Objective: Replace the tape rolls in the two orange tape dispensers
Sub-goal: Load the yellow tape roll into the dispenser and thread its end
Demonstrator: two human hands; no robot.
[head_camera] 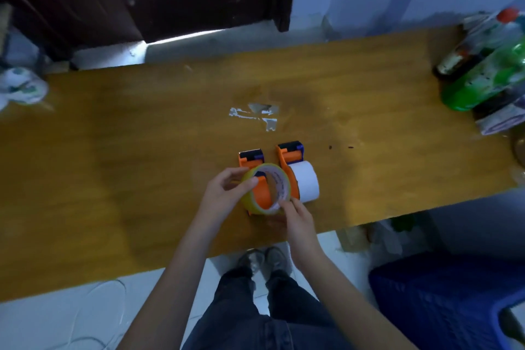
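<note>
I have both hands on the yellowish clear tape roll (265,189), which stands on edge around the hub of the left orange dispenser (255,176). My left hand (227,193) pinches the roll's near-left rim, thumb on the outer face and fingers curled over the top edge. My right hand (298,217) pinches the roll's lower right edge with thumb and fingertips pressed together on the tape band. The orange hub shows through the roll's open core, between my 2 grips.

Just beyond my left hand's fingers, that dispenser's black and blue cutter head juts out from behind the roll. Just to the right of my right hand's grip sits the second orange dispenser (289,163), side by side with the first and almost touching it, with a white tape roll (305,185) on its far side, right of the orange side plate.

Both dispensers rest on the wooden table (142,150), near its front edge. Further out past the grips, scraps of torn tape (255,115) stick to the tabletop. Well off to the right stand a green bottle (483,79) and other bottles, blurred.
</note>
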